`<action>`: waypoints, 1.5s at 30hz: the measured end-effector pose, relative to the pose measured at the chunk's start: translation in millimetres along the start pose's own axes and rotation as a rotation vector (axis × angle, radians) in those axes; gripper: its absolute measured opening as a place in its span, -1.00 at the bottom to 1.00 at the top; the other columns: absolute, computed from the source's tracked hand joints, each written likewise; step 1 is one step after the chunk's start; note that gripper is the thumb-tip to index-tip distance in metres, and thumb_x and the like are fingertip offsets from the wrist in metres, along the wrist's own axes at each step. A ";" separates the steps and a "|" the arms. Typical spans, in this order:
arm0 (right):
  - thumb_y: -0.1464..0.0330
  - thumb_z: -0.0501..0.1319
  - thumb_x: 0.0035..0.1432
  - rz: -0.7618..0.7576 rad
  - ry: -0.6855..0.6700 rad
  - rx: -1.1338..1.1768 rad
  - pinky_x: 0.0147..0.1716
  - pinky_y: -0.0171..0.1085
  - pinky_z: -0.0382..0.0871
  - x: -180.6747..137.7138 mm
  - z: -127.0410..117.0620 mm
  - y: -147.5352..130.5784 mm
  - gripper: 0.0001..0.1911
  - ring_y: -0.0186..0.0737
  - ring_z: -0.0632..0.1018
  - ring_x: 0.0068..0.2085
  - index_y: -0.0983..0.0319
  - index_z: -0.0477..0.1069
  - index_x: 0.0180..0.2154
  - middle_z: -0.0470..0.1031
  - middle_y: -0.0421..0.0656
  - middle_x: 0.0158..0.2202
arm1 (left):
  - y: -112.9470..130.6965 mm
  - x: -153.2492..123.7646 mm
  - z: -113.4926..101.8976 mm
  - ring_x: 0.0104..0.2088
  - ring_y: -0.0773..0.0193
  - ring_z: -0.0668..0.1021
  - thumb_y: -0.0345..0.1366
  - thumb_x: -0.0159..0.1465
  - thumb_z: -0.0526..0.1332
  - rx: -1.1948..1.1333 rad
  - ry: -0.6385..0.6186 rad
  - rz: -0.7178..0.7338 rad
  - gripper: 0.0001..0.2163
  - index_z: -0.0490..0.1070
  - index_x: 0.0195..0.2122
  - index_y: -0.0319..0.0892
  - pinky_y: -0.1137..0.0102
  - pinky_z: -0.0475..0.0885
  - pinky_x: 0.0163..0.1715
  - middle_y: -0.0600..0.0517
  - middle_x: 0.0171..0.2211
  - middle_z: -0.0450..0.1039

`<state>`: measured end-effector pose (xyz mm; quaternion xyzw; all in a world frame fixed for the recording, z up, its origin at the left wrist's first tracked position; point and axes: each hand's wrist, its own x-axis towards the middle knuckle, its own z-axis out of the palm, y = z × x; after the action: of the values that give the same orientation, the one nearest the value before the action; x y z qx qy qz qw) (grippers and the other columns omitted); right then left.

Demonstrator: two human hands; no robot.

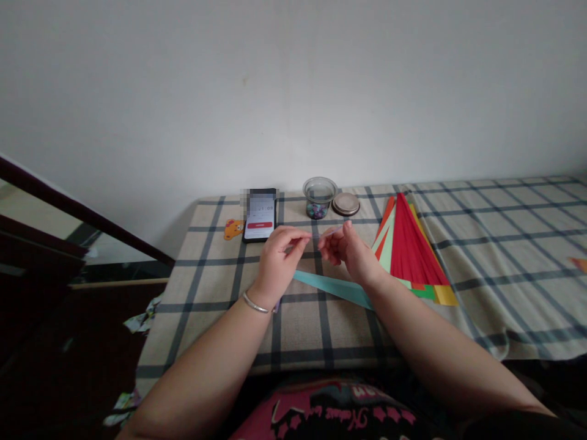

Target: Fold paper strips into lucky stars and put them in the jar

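Paper strips fan out on the checked tablecloth (206,315) to your right: a broad sheaf of red strips (410,244), with orange, pale green, green and yellow ones showing around it. Your right forearm cuts in front of part of that fan. Light-blue paper (332,286) lies across the worktop beneath your arms, one end running behind your left wrist, the other meeting your right forearm. Beyond your hands stands a clear plastic tub (320,197) with small coloured pieces in its bottom, and a round silvery lid (346,203) lies just beside it. Near the left of the worktop's back edge you have a smartphone (260,215), partly over an orange bear picture (232,229).

Between your hands, raised above the cloth and in front of the tub, runs a narrow pale strip (315,236). Your left hand (280,252) pinches one end between thumb and forefinger; your right hand (351,249), fingers curled, holds the other near its thumb tip.
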<state>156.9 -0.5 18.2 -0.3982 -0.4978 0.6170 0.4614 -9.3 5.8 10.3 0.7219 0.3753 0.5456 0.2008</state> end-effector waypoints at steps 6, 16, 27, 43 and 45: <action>0.04 0.11 0.07 0.029 0.040 0.060 -0.63 -0.37 0.07 0.9 -0.7 -1.3 -0.61 -0.39 0.29 -0.62 0.22 0.34 -0.53 0.35 -0.24 -0.66 | 0.2 0.5 -0.5 -0.26 0.32 0.51 -0.44 0.25 0.21 0.055 -0.021 0.030 -0.90 0.50 -0.29 -0.16 0.40 0.45 -0.22 0.02 -0.31 0.46; 0.08 0.14 0.09 0.100 -0.072 -0.010 -0.62 -0.36 0.22 -0.8 -1.2 -3.9 -0.61 -0.38 0.39 -0.64 0.28 0.47 -0.45 0.44 -0.20 -0.62 | -2.6 0.2 -0.9 -0.25 0.32 0.50 -0.47 0.25 0.19 0.094 0.006 0.004 -0.85 0.52 -0.26 -0.13 0.40 0.45 -0.24 0.02 -0.29 0.45; 0.12 0.41 -0.12 0.016 -0.103 0.048 -0.60 -0.41 0.20 1.1 2.1 -2.0 -0.63 -0.48 0.34 -0.62 0.24 0.36 -0.50 0.40 -0.31 -0.61 | -0.2 -0.2 1.8 -0.33 0.33 0.52 -0.45 0.22 0.20 -0.002 0.032 -0.168 -0.90 0.46 -0.27 -0.18 0.42 0.44 -0.30 0.03 -0.33 0.49; 0.20 0.44 -0.17 -0.167 0.144 0.141 -0.56 -0.36 0.32 5.6 -1.7 0.2 -0.68 -0.43 0.40 -0.57 0.16 0.47 -0.34 0.54 -0.26 -0.45 | 2.2 -1.3 8.3 -0.57 0.46 0.43 -0.19 0.22 0.23 -0.545 -0.125 -0.572 -0.82 0.34 -0.26 -0.18 0.48 0.46 -0.47 0.12 -0.49 0.40; 0.19 0.44 -0.17 -0.151 0.134 0.112 -0.53 -0.35 0.34 5.1 -0.3 -0.4 -0.66 -0.43 0.40 -0.56 0.17 0.45 -0.34 0.53 -0.27 -0.46 | 3.2 -1.4 9.3 -0.48 0.42 0.48 -0.19 0.21 0.24 -0.600 -0.117 -0.578 -0.81 0.31 -0.28 -0.17 0.49 0.49 -0.45 0.11 -0.47 0.39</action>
<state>155.9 4.5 18.3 -0.3736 -0.4594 0.5794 0.5601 0.3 3.8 8.7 0.5263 0.3748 0.5099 0.5680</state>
